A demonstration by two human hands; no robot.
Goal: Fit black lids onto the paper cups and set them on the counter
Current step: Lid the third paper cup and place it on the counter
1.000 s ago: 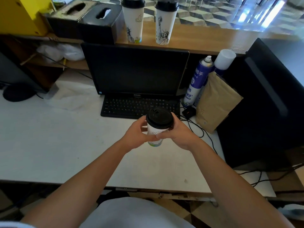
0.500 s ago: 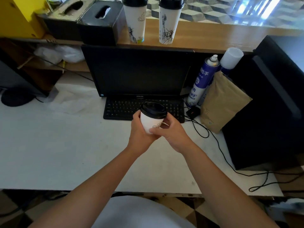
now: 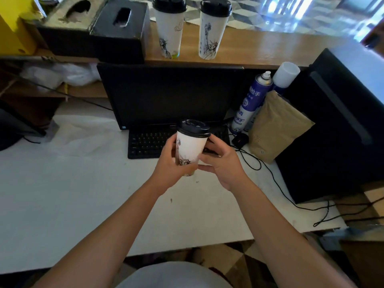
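Observation:
My left hand is shut around the lower half of a white paper cup with a Statue of Liberty drawing. A black lid sits on the cup. I hold it upright, slightly tilted, above the keyboard's near edge. My right hand is at the cup's right side with its fingers apart; a gap shows between palm and cup, and its thumb tip is near the cup's base. Two taller lidded cups, one on the left and one on the right, stand side by side on the wooden counter behind the monitor.
A black monitor and keyboard stand on the white desk below the counter. Two tissue boxes sit at the counter's left. A blue spray can, a brown paper bag, a black computer tower and cables crowd the right.
The cup has risen and moved away from me, toward the monitor. My left hand slid down to its lower half, and my right hand has loosened, its fingers spreading off the cup.

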